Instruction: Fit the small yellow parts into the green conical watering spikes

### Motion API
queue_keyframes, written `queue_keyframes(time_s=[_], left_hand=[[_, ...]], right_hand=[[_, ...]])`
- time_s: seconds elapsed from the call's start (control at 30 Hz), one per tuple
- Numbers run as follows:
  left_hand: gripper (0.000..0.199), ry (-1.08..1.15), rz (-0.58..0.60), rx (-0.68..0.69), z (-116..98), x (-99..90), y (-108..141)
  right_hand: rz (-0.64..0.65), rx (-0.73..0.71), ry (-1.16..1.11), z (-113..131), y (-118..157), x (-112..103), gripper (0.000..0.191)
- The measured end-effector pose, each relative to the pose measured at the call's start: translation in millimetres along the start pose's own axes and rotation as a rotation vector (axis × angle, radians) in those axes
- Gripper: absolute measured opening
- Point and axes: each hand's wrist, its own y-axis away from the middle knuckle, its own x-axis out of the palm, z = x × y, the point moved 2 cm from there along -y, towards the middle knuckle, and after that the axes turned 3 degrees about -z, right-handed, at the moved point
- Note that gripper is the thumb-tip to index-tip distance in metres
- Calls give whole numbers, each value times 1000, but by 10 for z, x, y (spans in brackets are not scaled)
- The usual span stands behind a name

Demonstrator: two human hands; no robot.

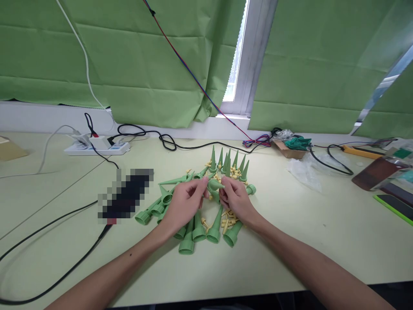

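A hollow green plastic spike point(214, 185) is held between my hands above a pile of similar pieces. My left hand point(187, 199) pinches its wider end with thumb and fingers. At the narrow end, my right hand point(237, 197) is closed with fingertips together; whatever sits in them is hidden. Several green spikes lie around and below the hands, such as one with a ribbed cap point(186, 246) at the front. Behind them a group of spikes point(228, 163) stands upright, points up. Small yellow plastic fittings point(228, 220) lie scattered among the spikes.
A pixelated dark device point(127, 196) with a black cable lies to the left. Behind it sits a white power strip point(98, 147). At right are a small cardboard box point(290, 148), clear plastic wrap point(305, 172), a brown bottle point(374, 173) and a green-edged phone point(395, 209).
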Motion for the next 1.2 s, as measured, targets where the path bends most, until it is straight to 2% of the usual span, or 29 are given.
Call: queue_keyframes(time_s=[0.17, 0.4, 0.63, 0.83, 1.0, 1.1, 1.2], left_hand=[[55, -46, 118, -76, 0, -4, -23], [44, -34, 145, -94, -15, -11, -17], [46, -15, 144, 40, -60, -11, -4], [31, 57, 156, 55, -61, 3, 4], [30, 51, 156, 65, -56, 14, 6], [27, -24, 132, 118, -50, 19, 12], [13, -51, 112, 201, -32, 31, 26]], right_hand=[[79, -32, 40, -16, 10, -8, 47], [110, -37, 100, -40, 1, -35, 48], [84, -56, 125, -34, 4, -38, 50], [76, -10, 35, -50, 7, -25, 51], [71, -2, 55, -42, 6, -34, 53], [71, 48, -16, -41, 6, -29, 54], [89, 102, -109, -42, 10, -11, 55]])
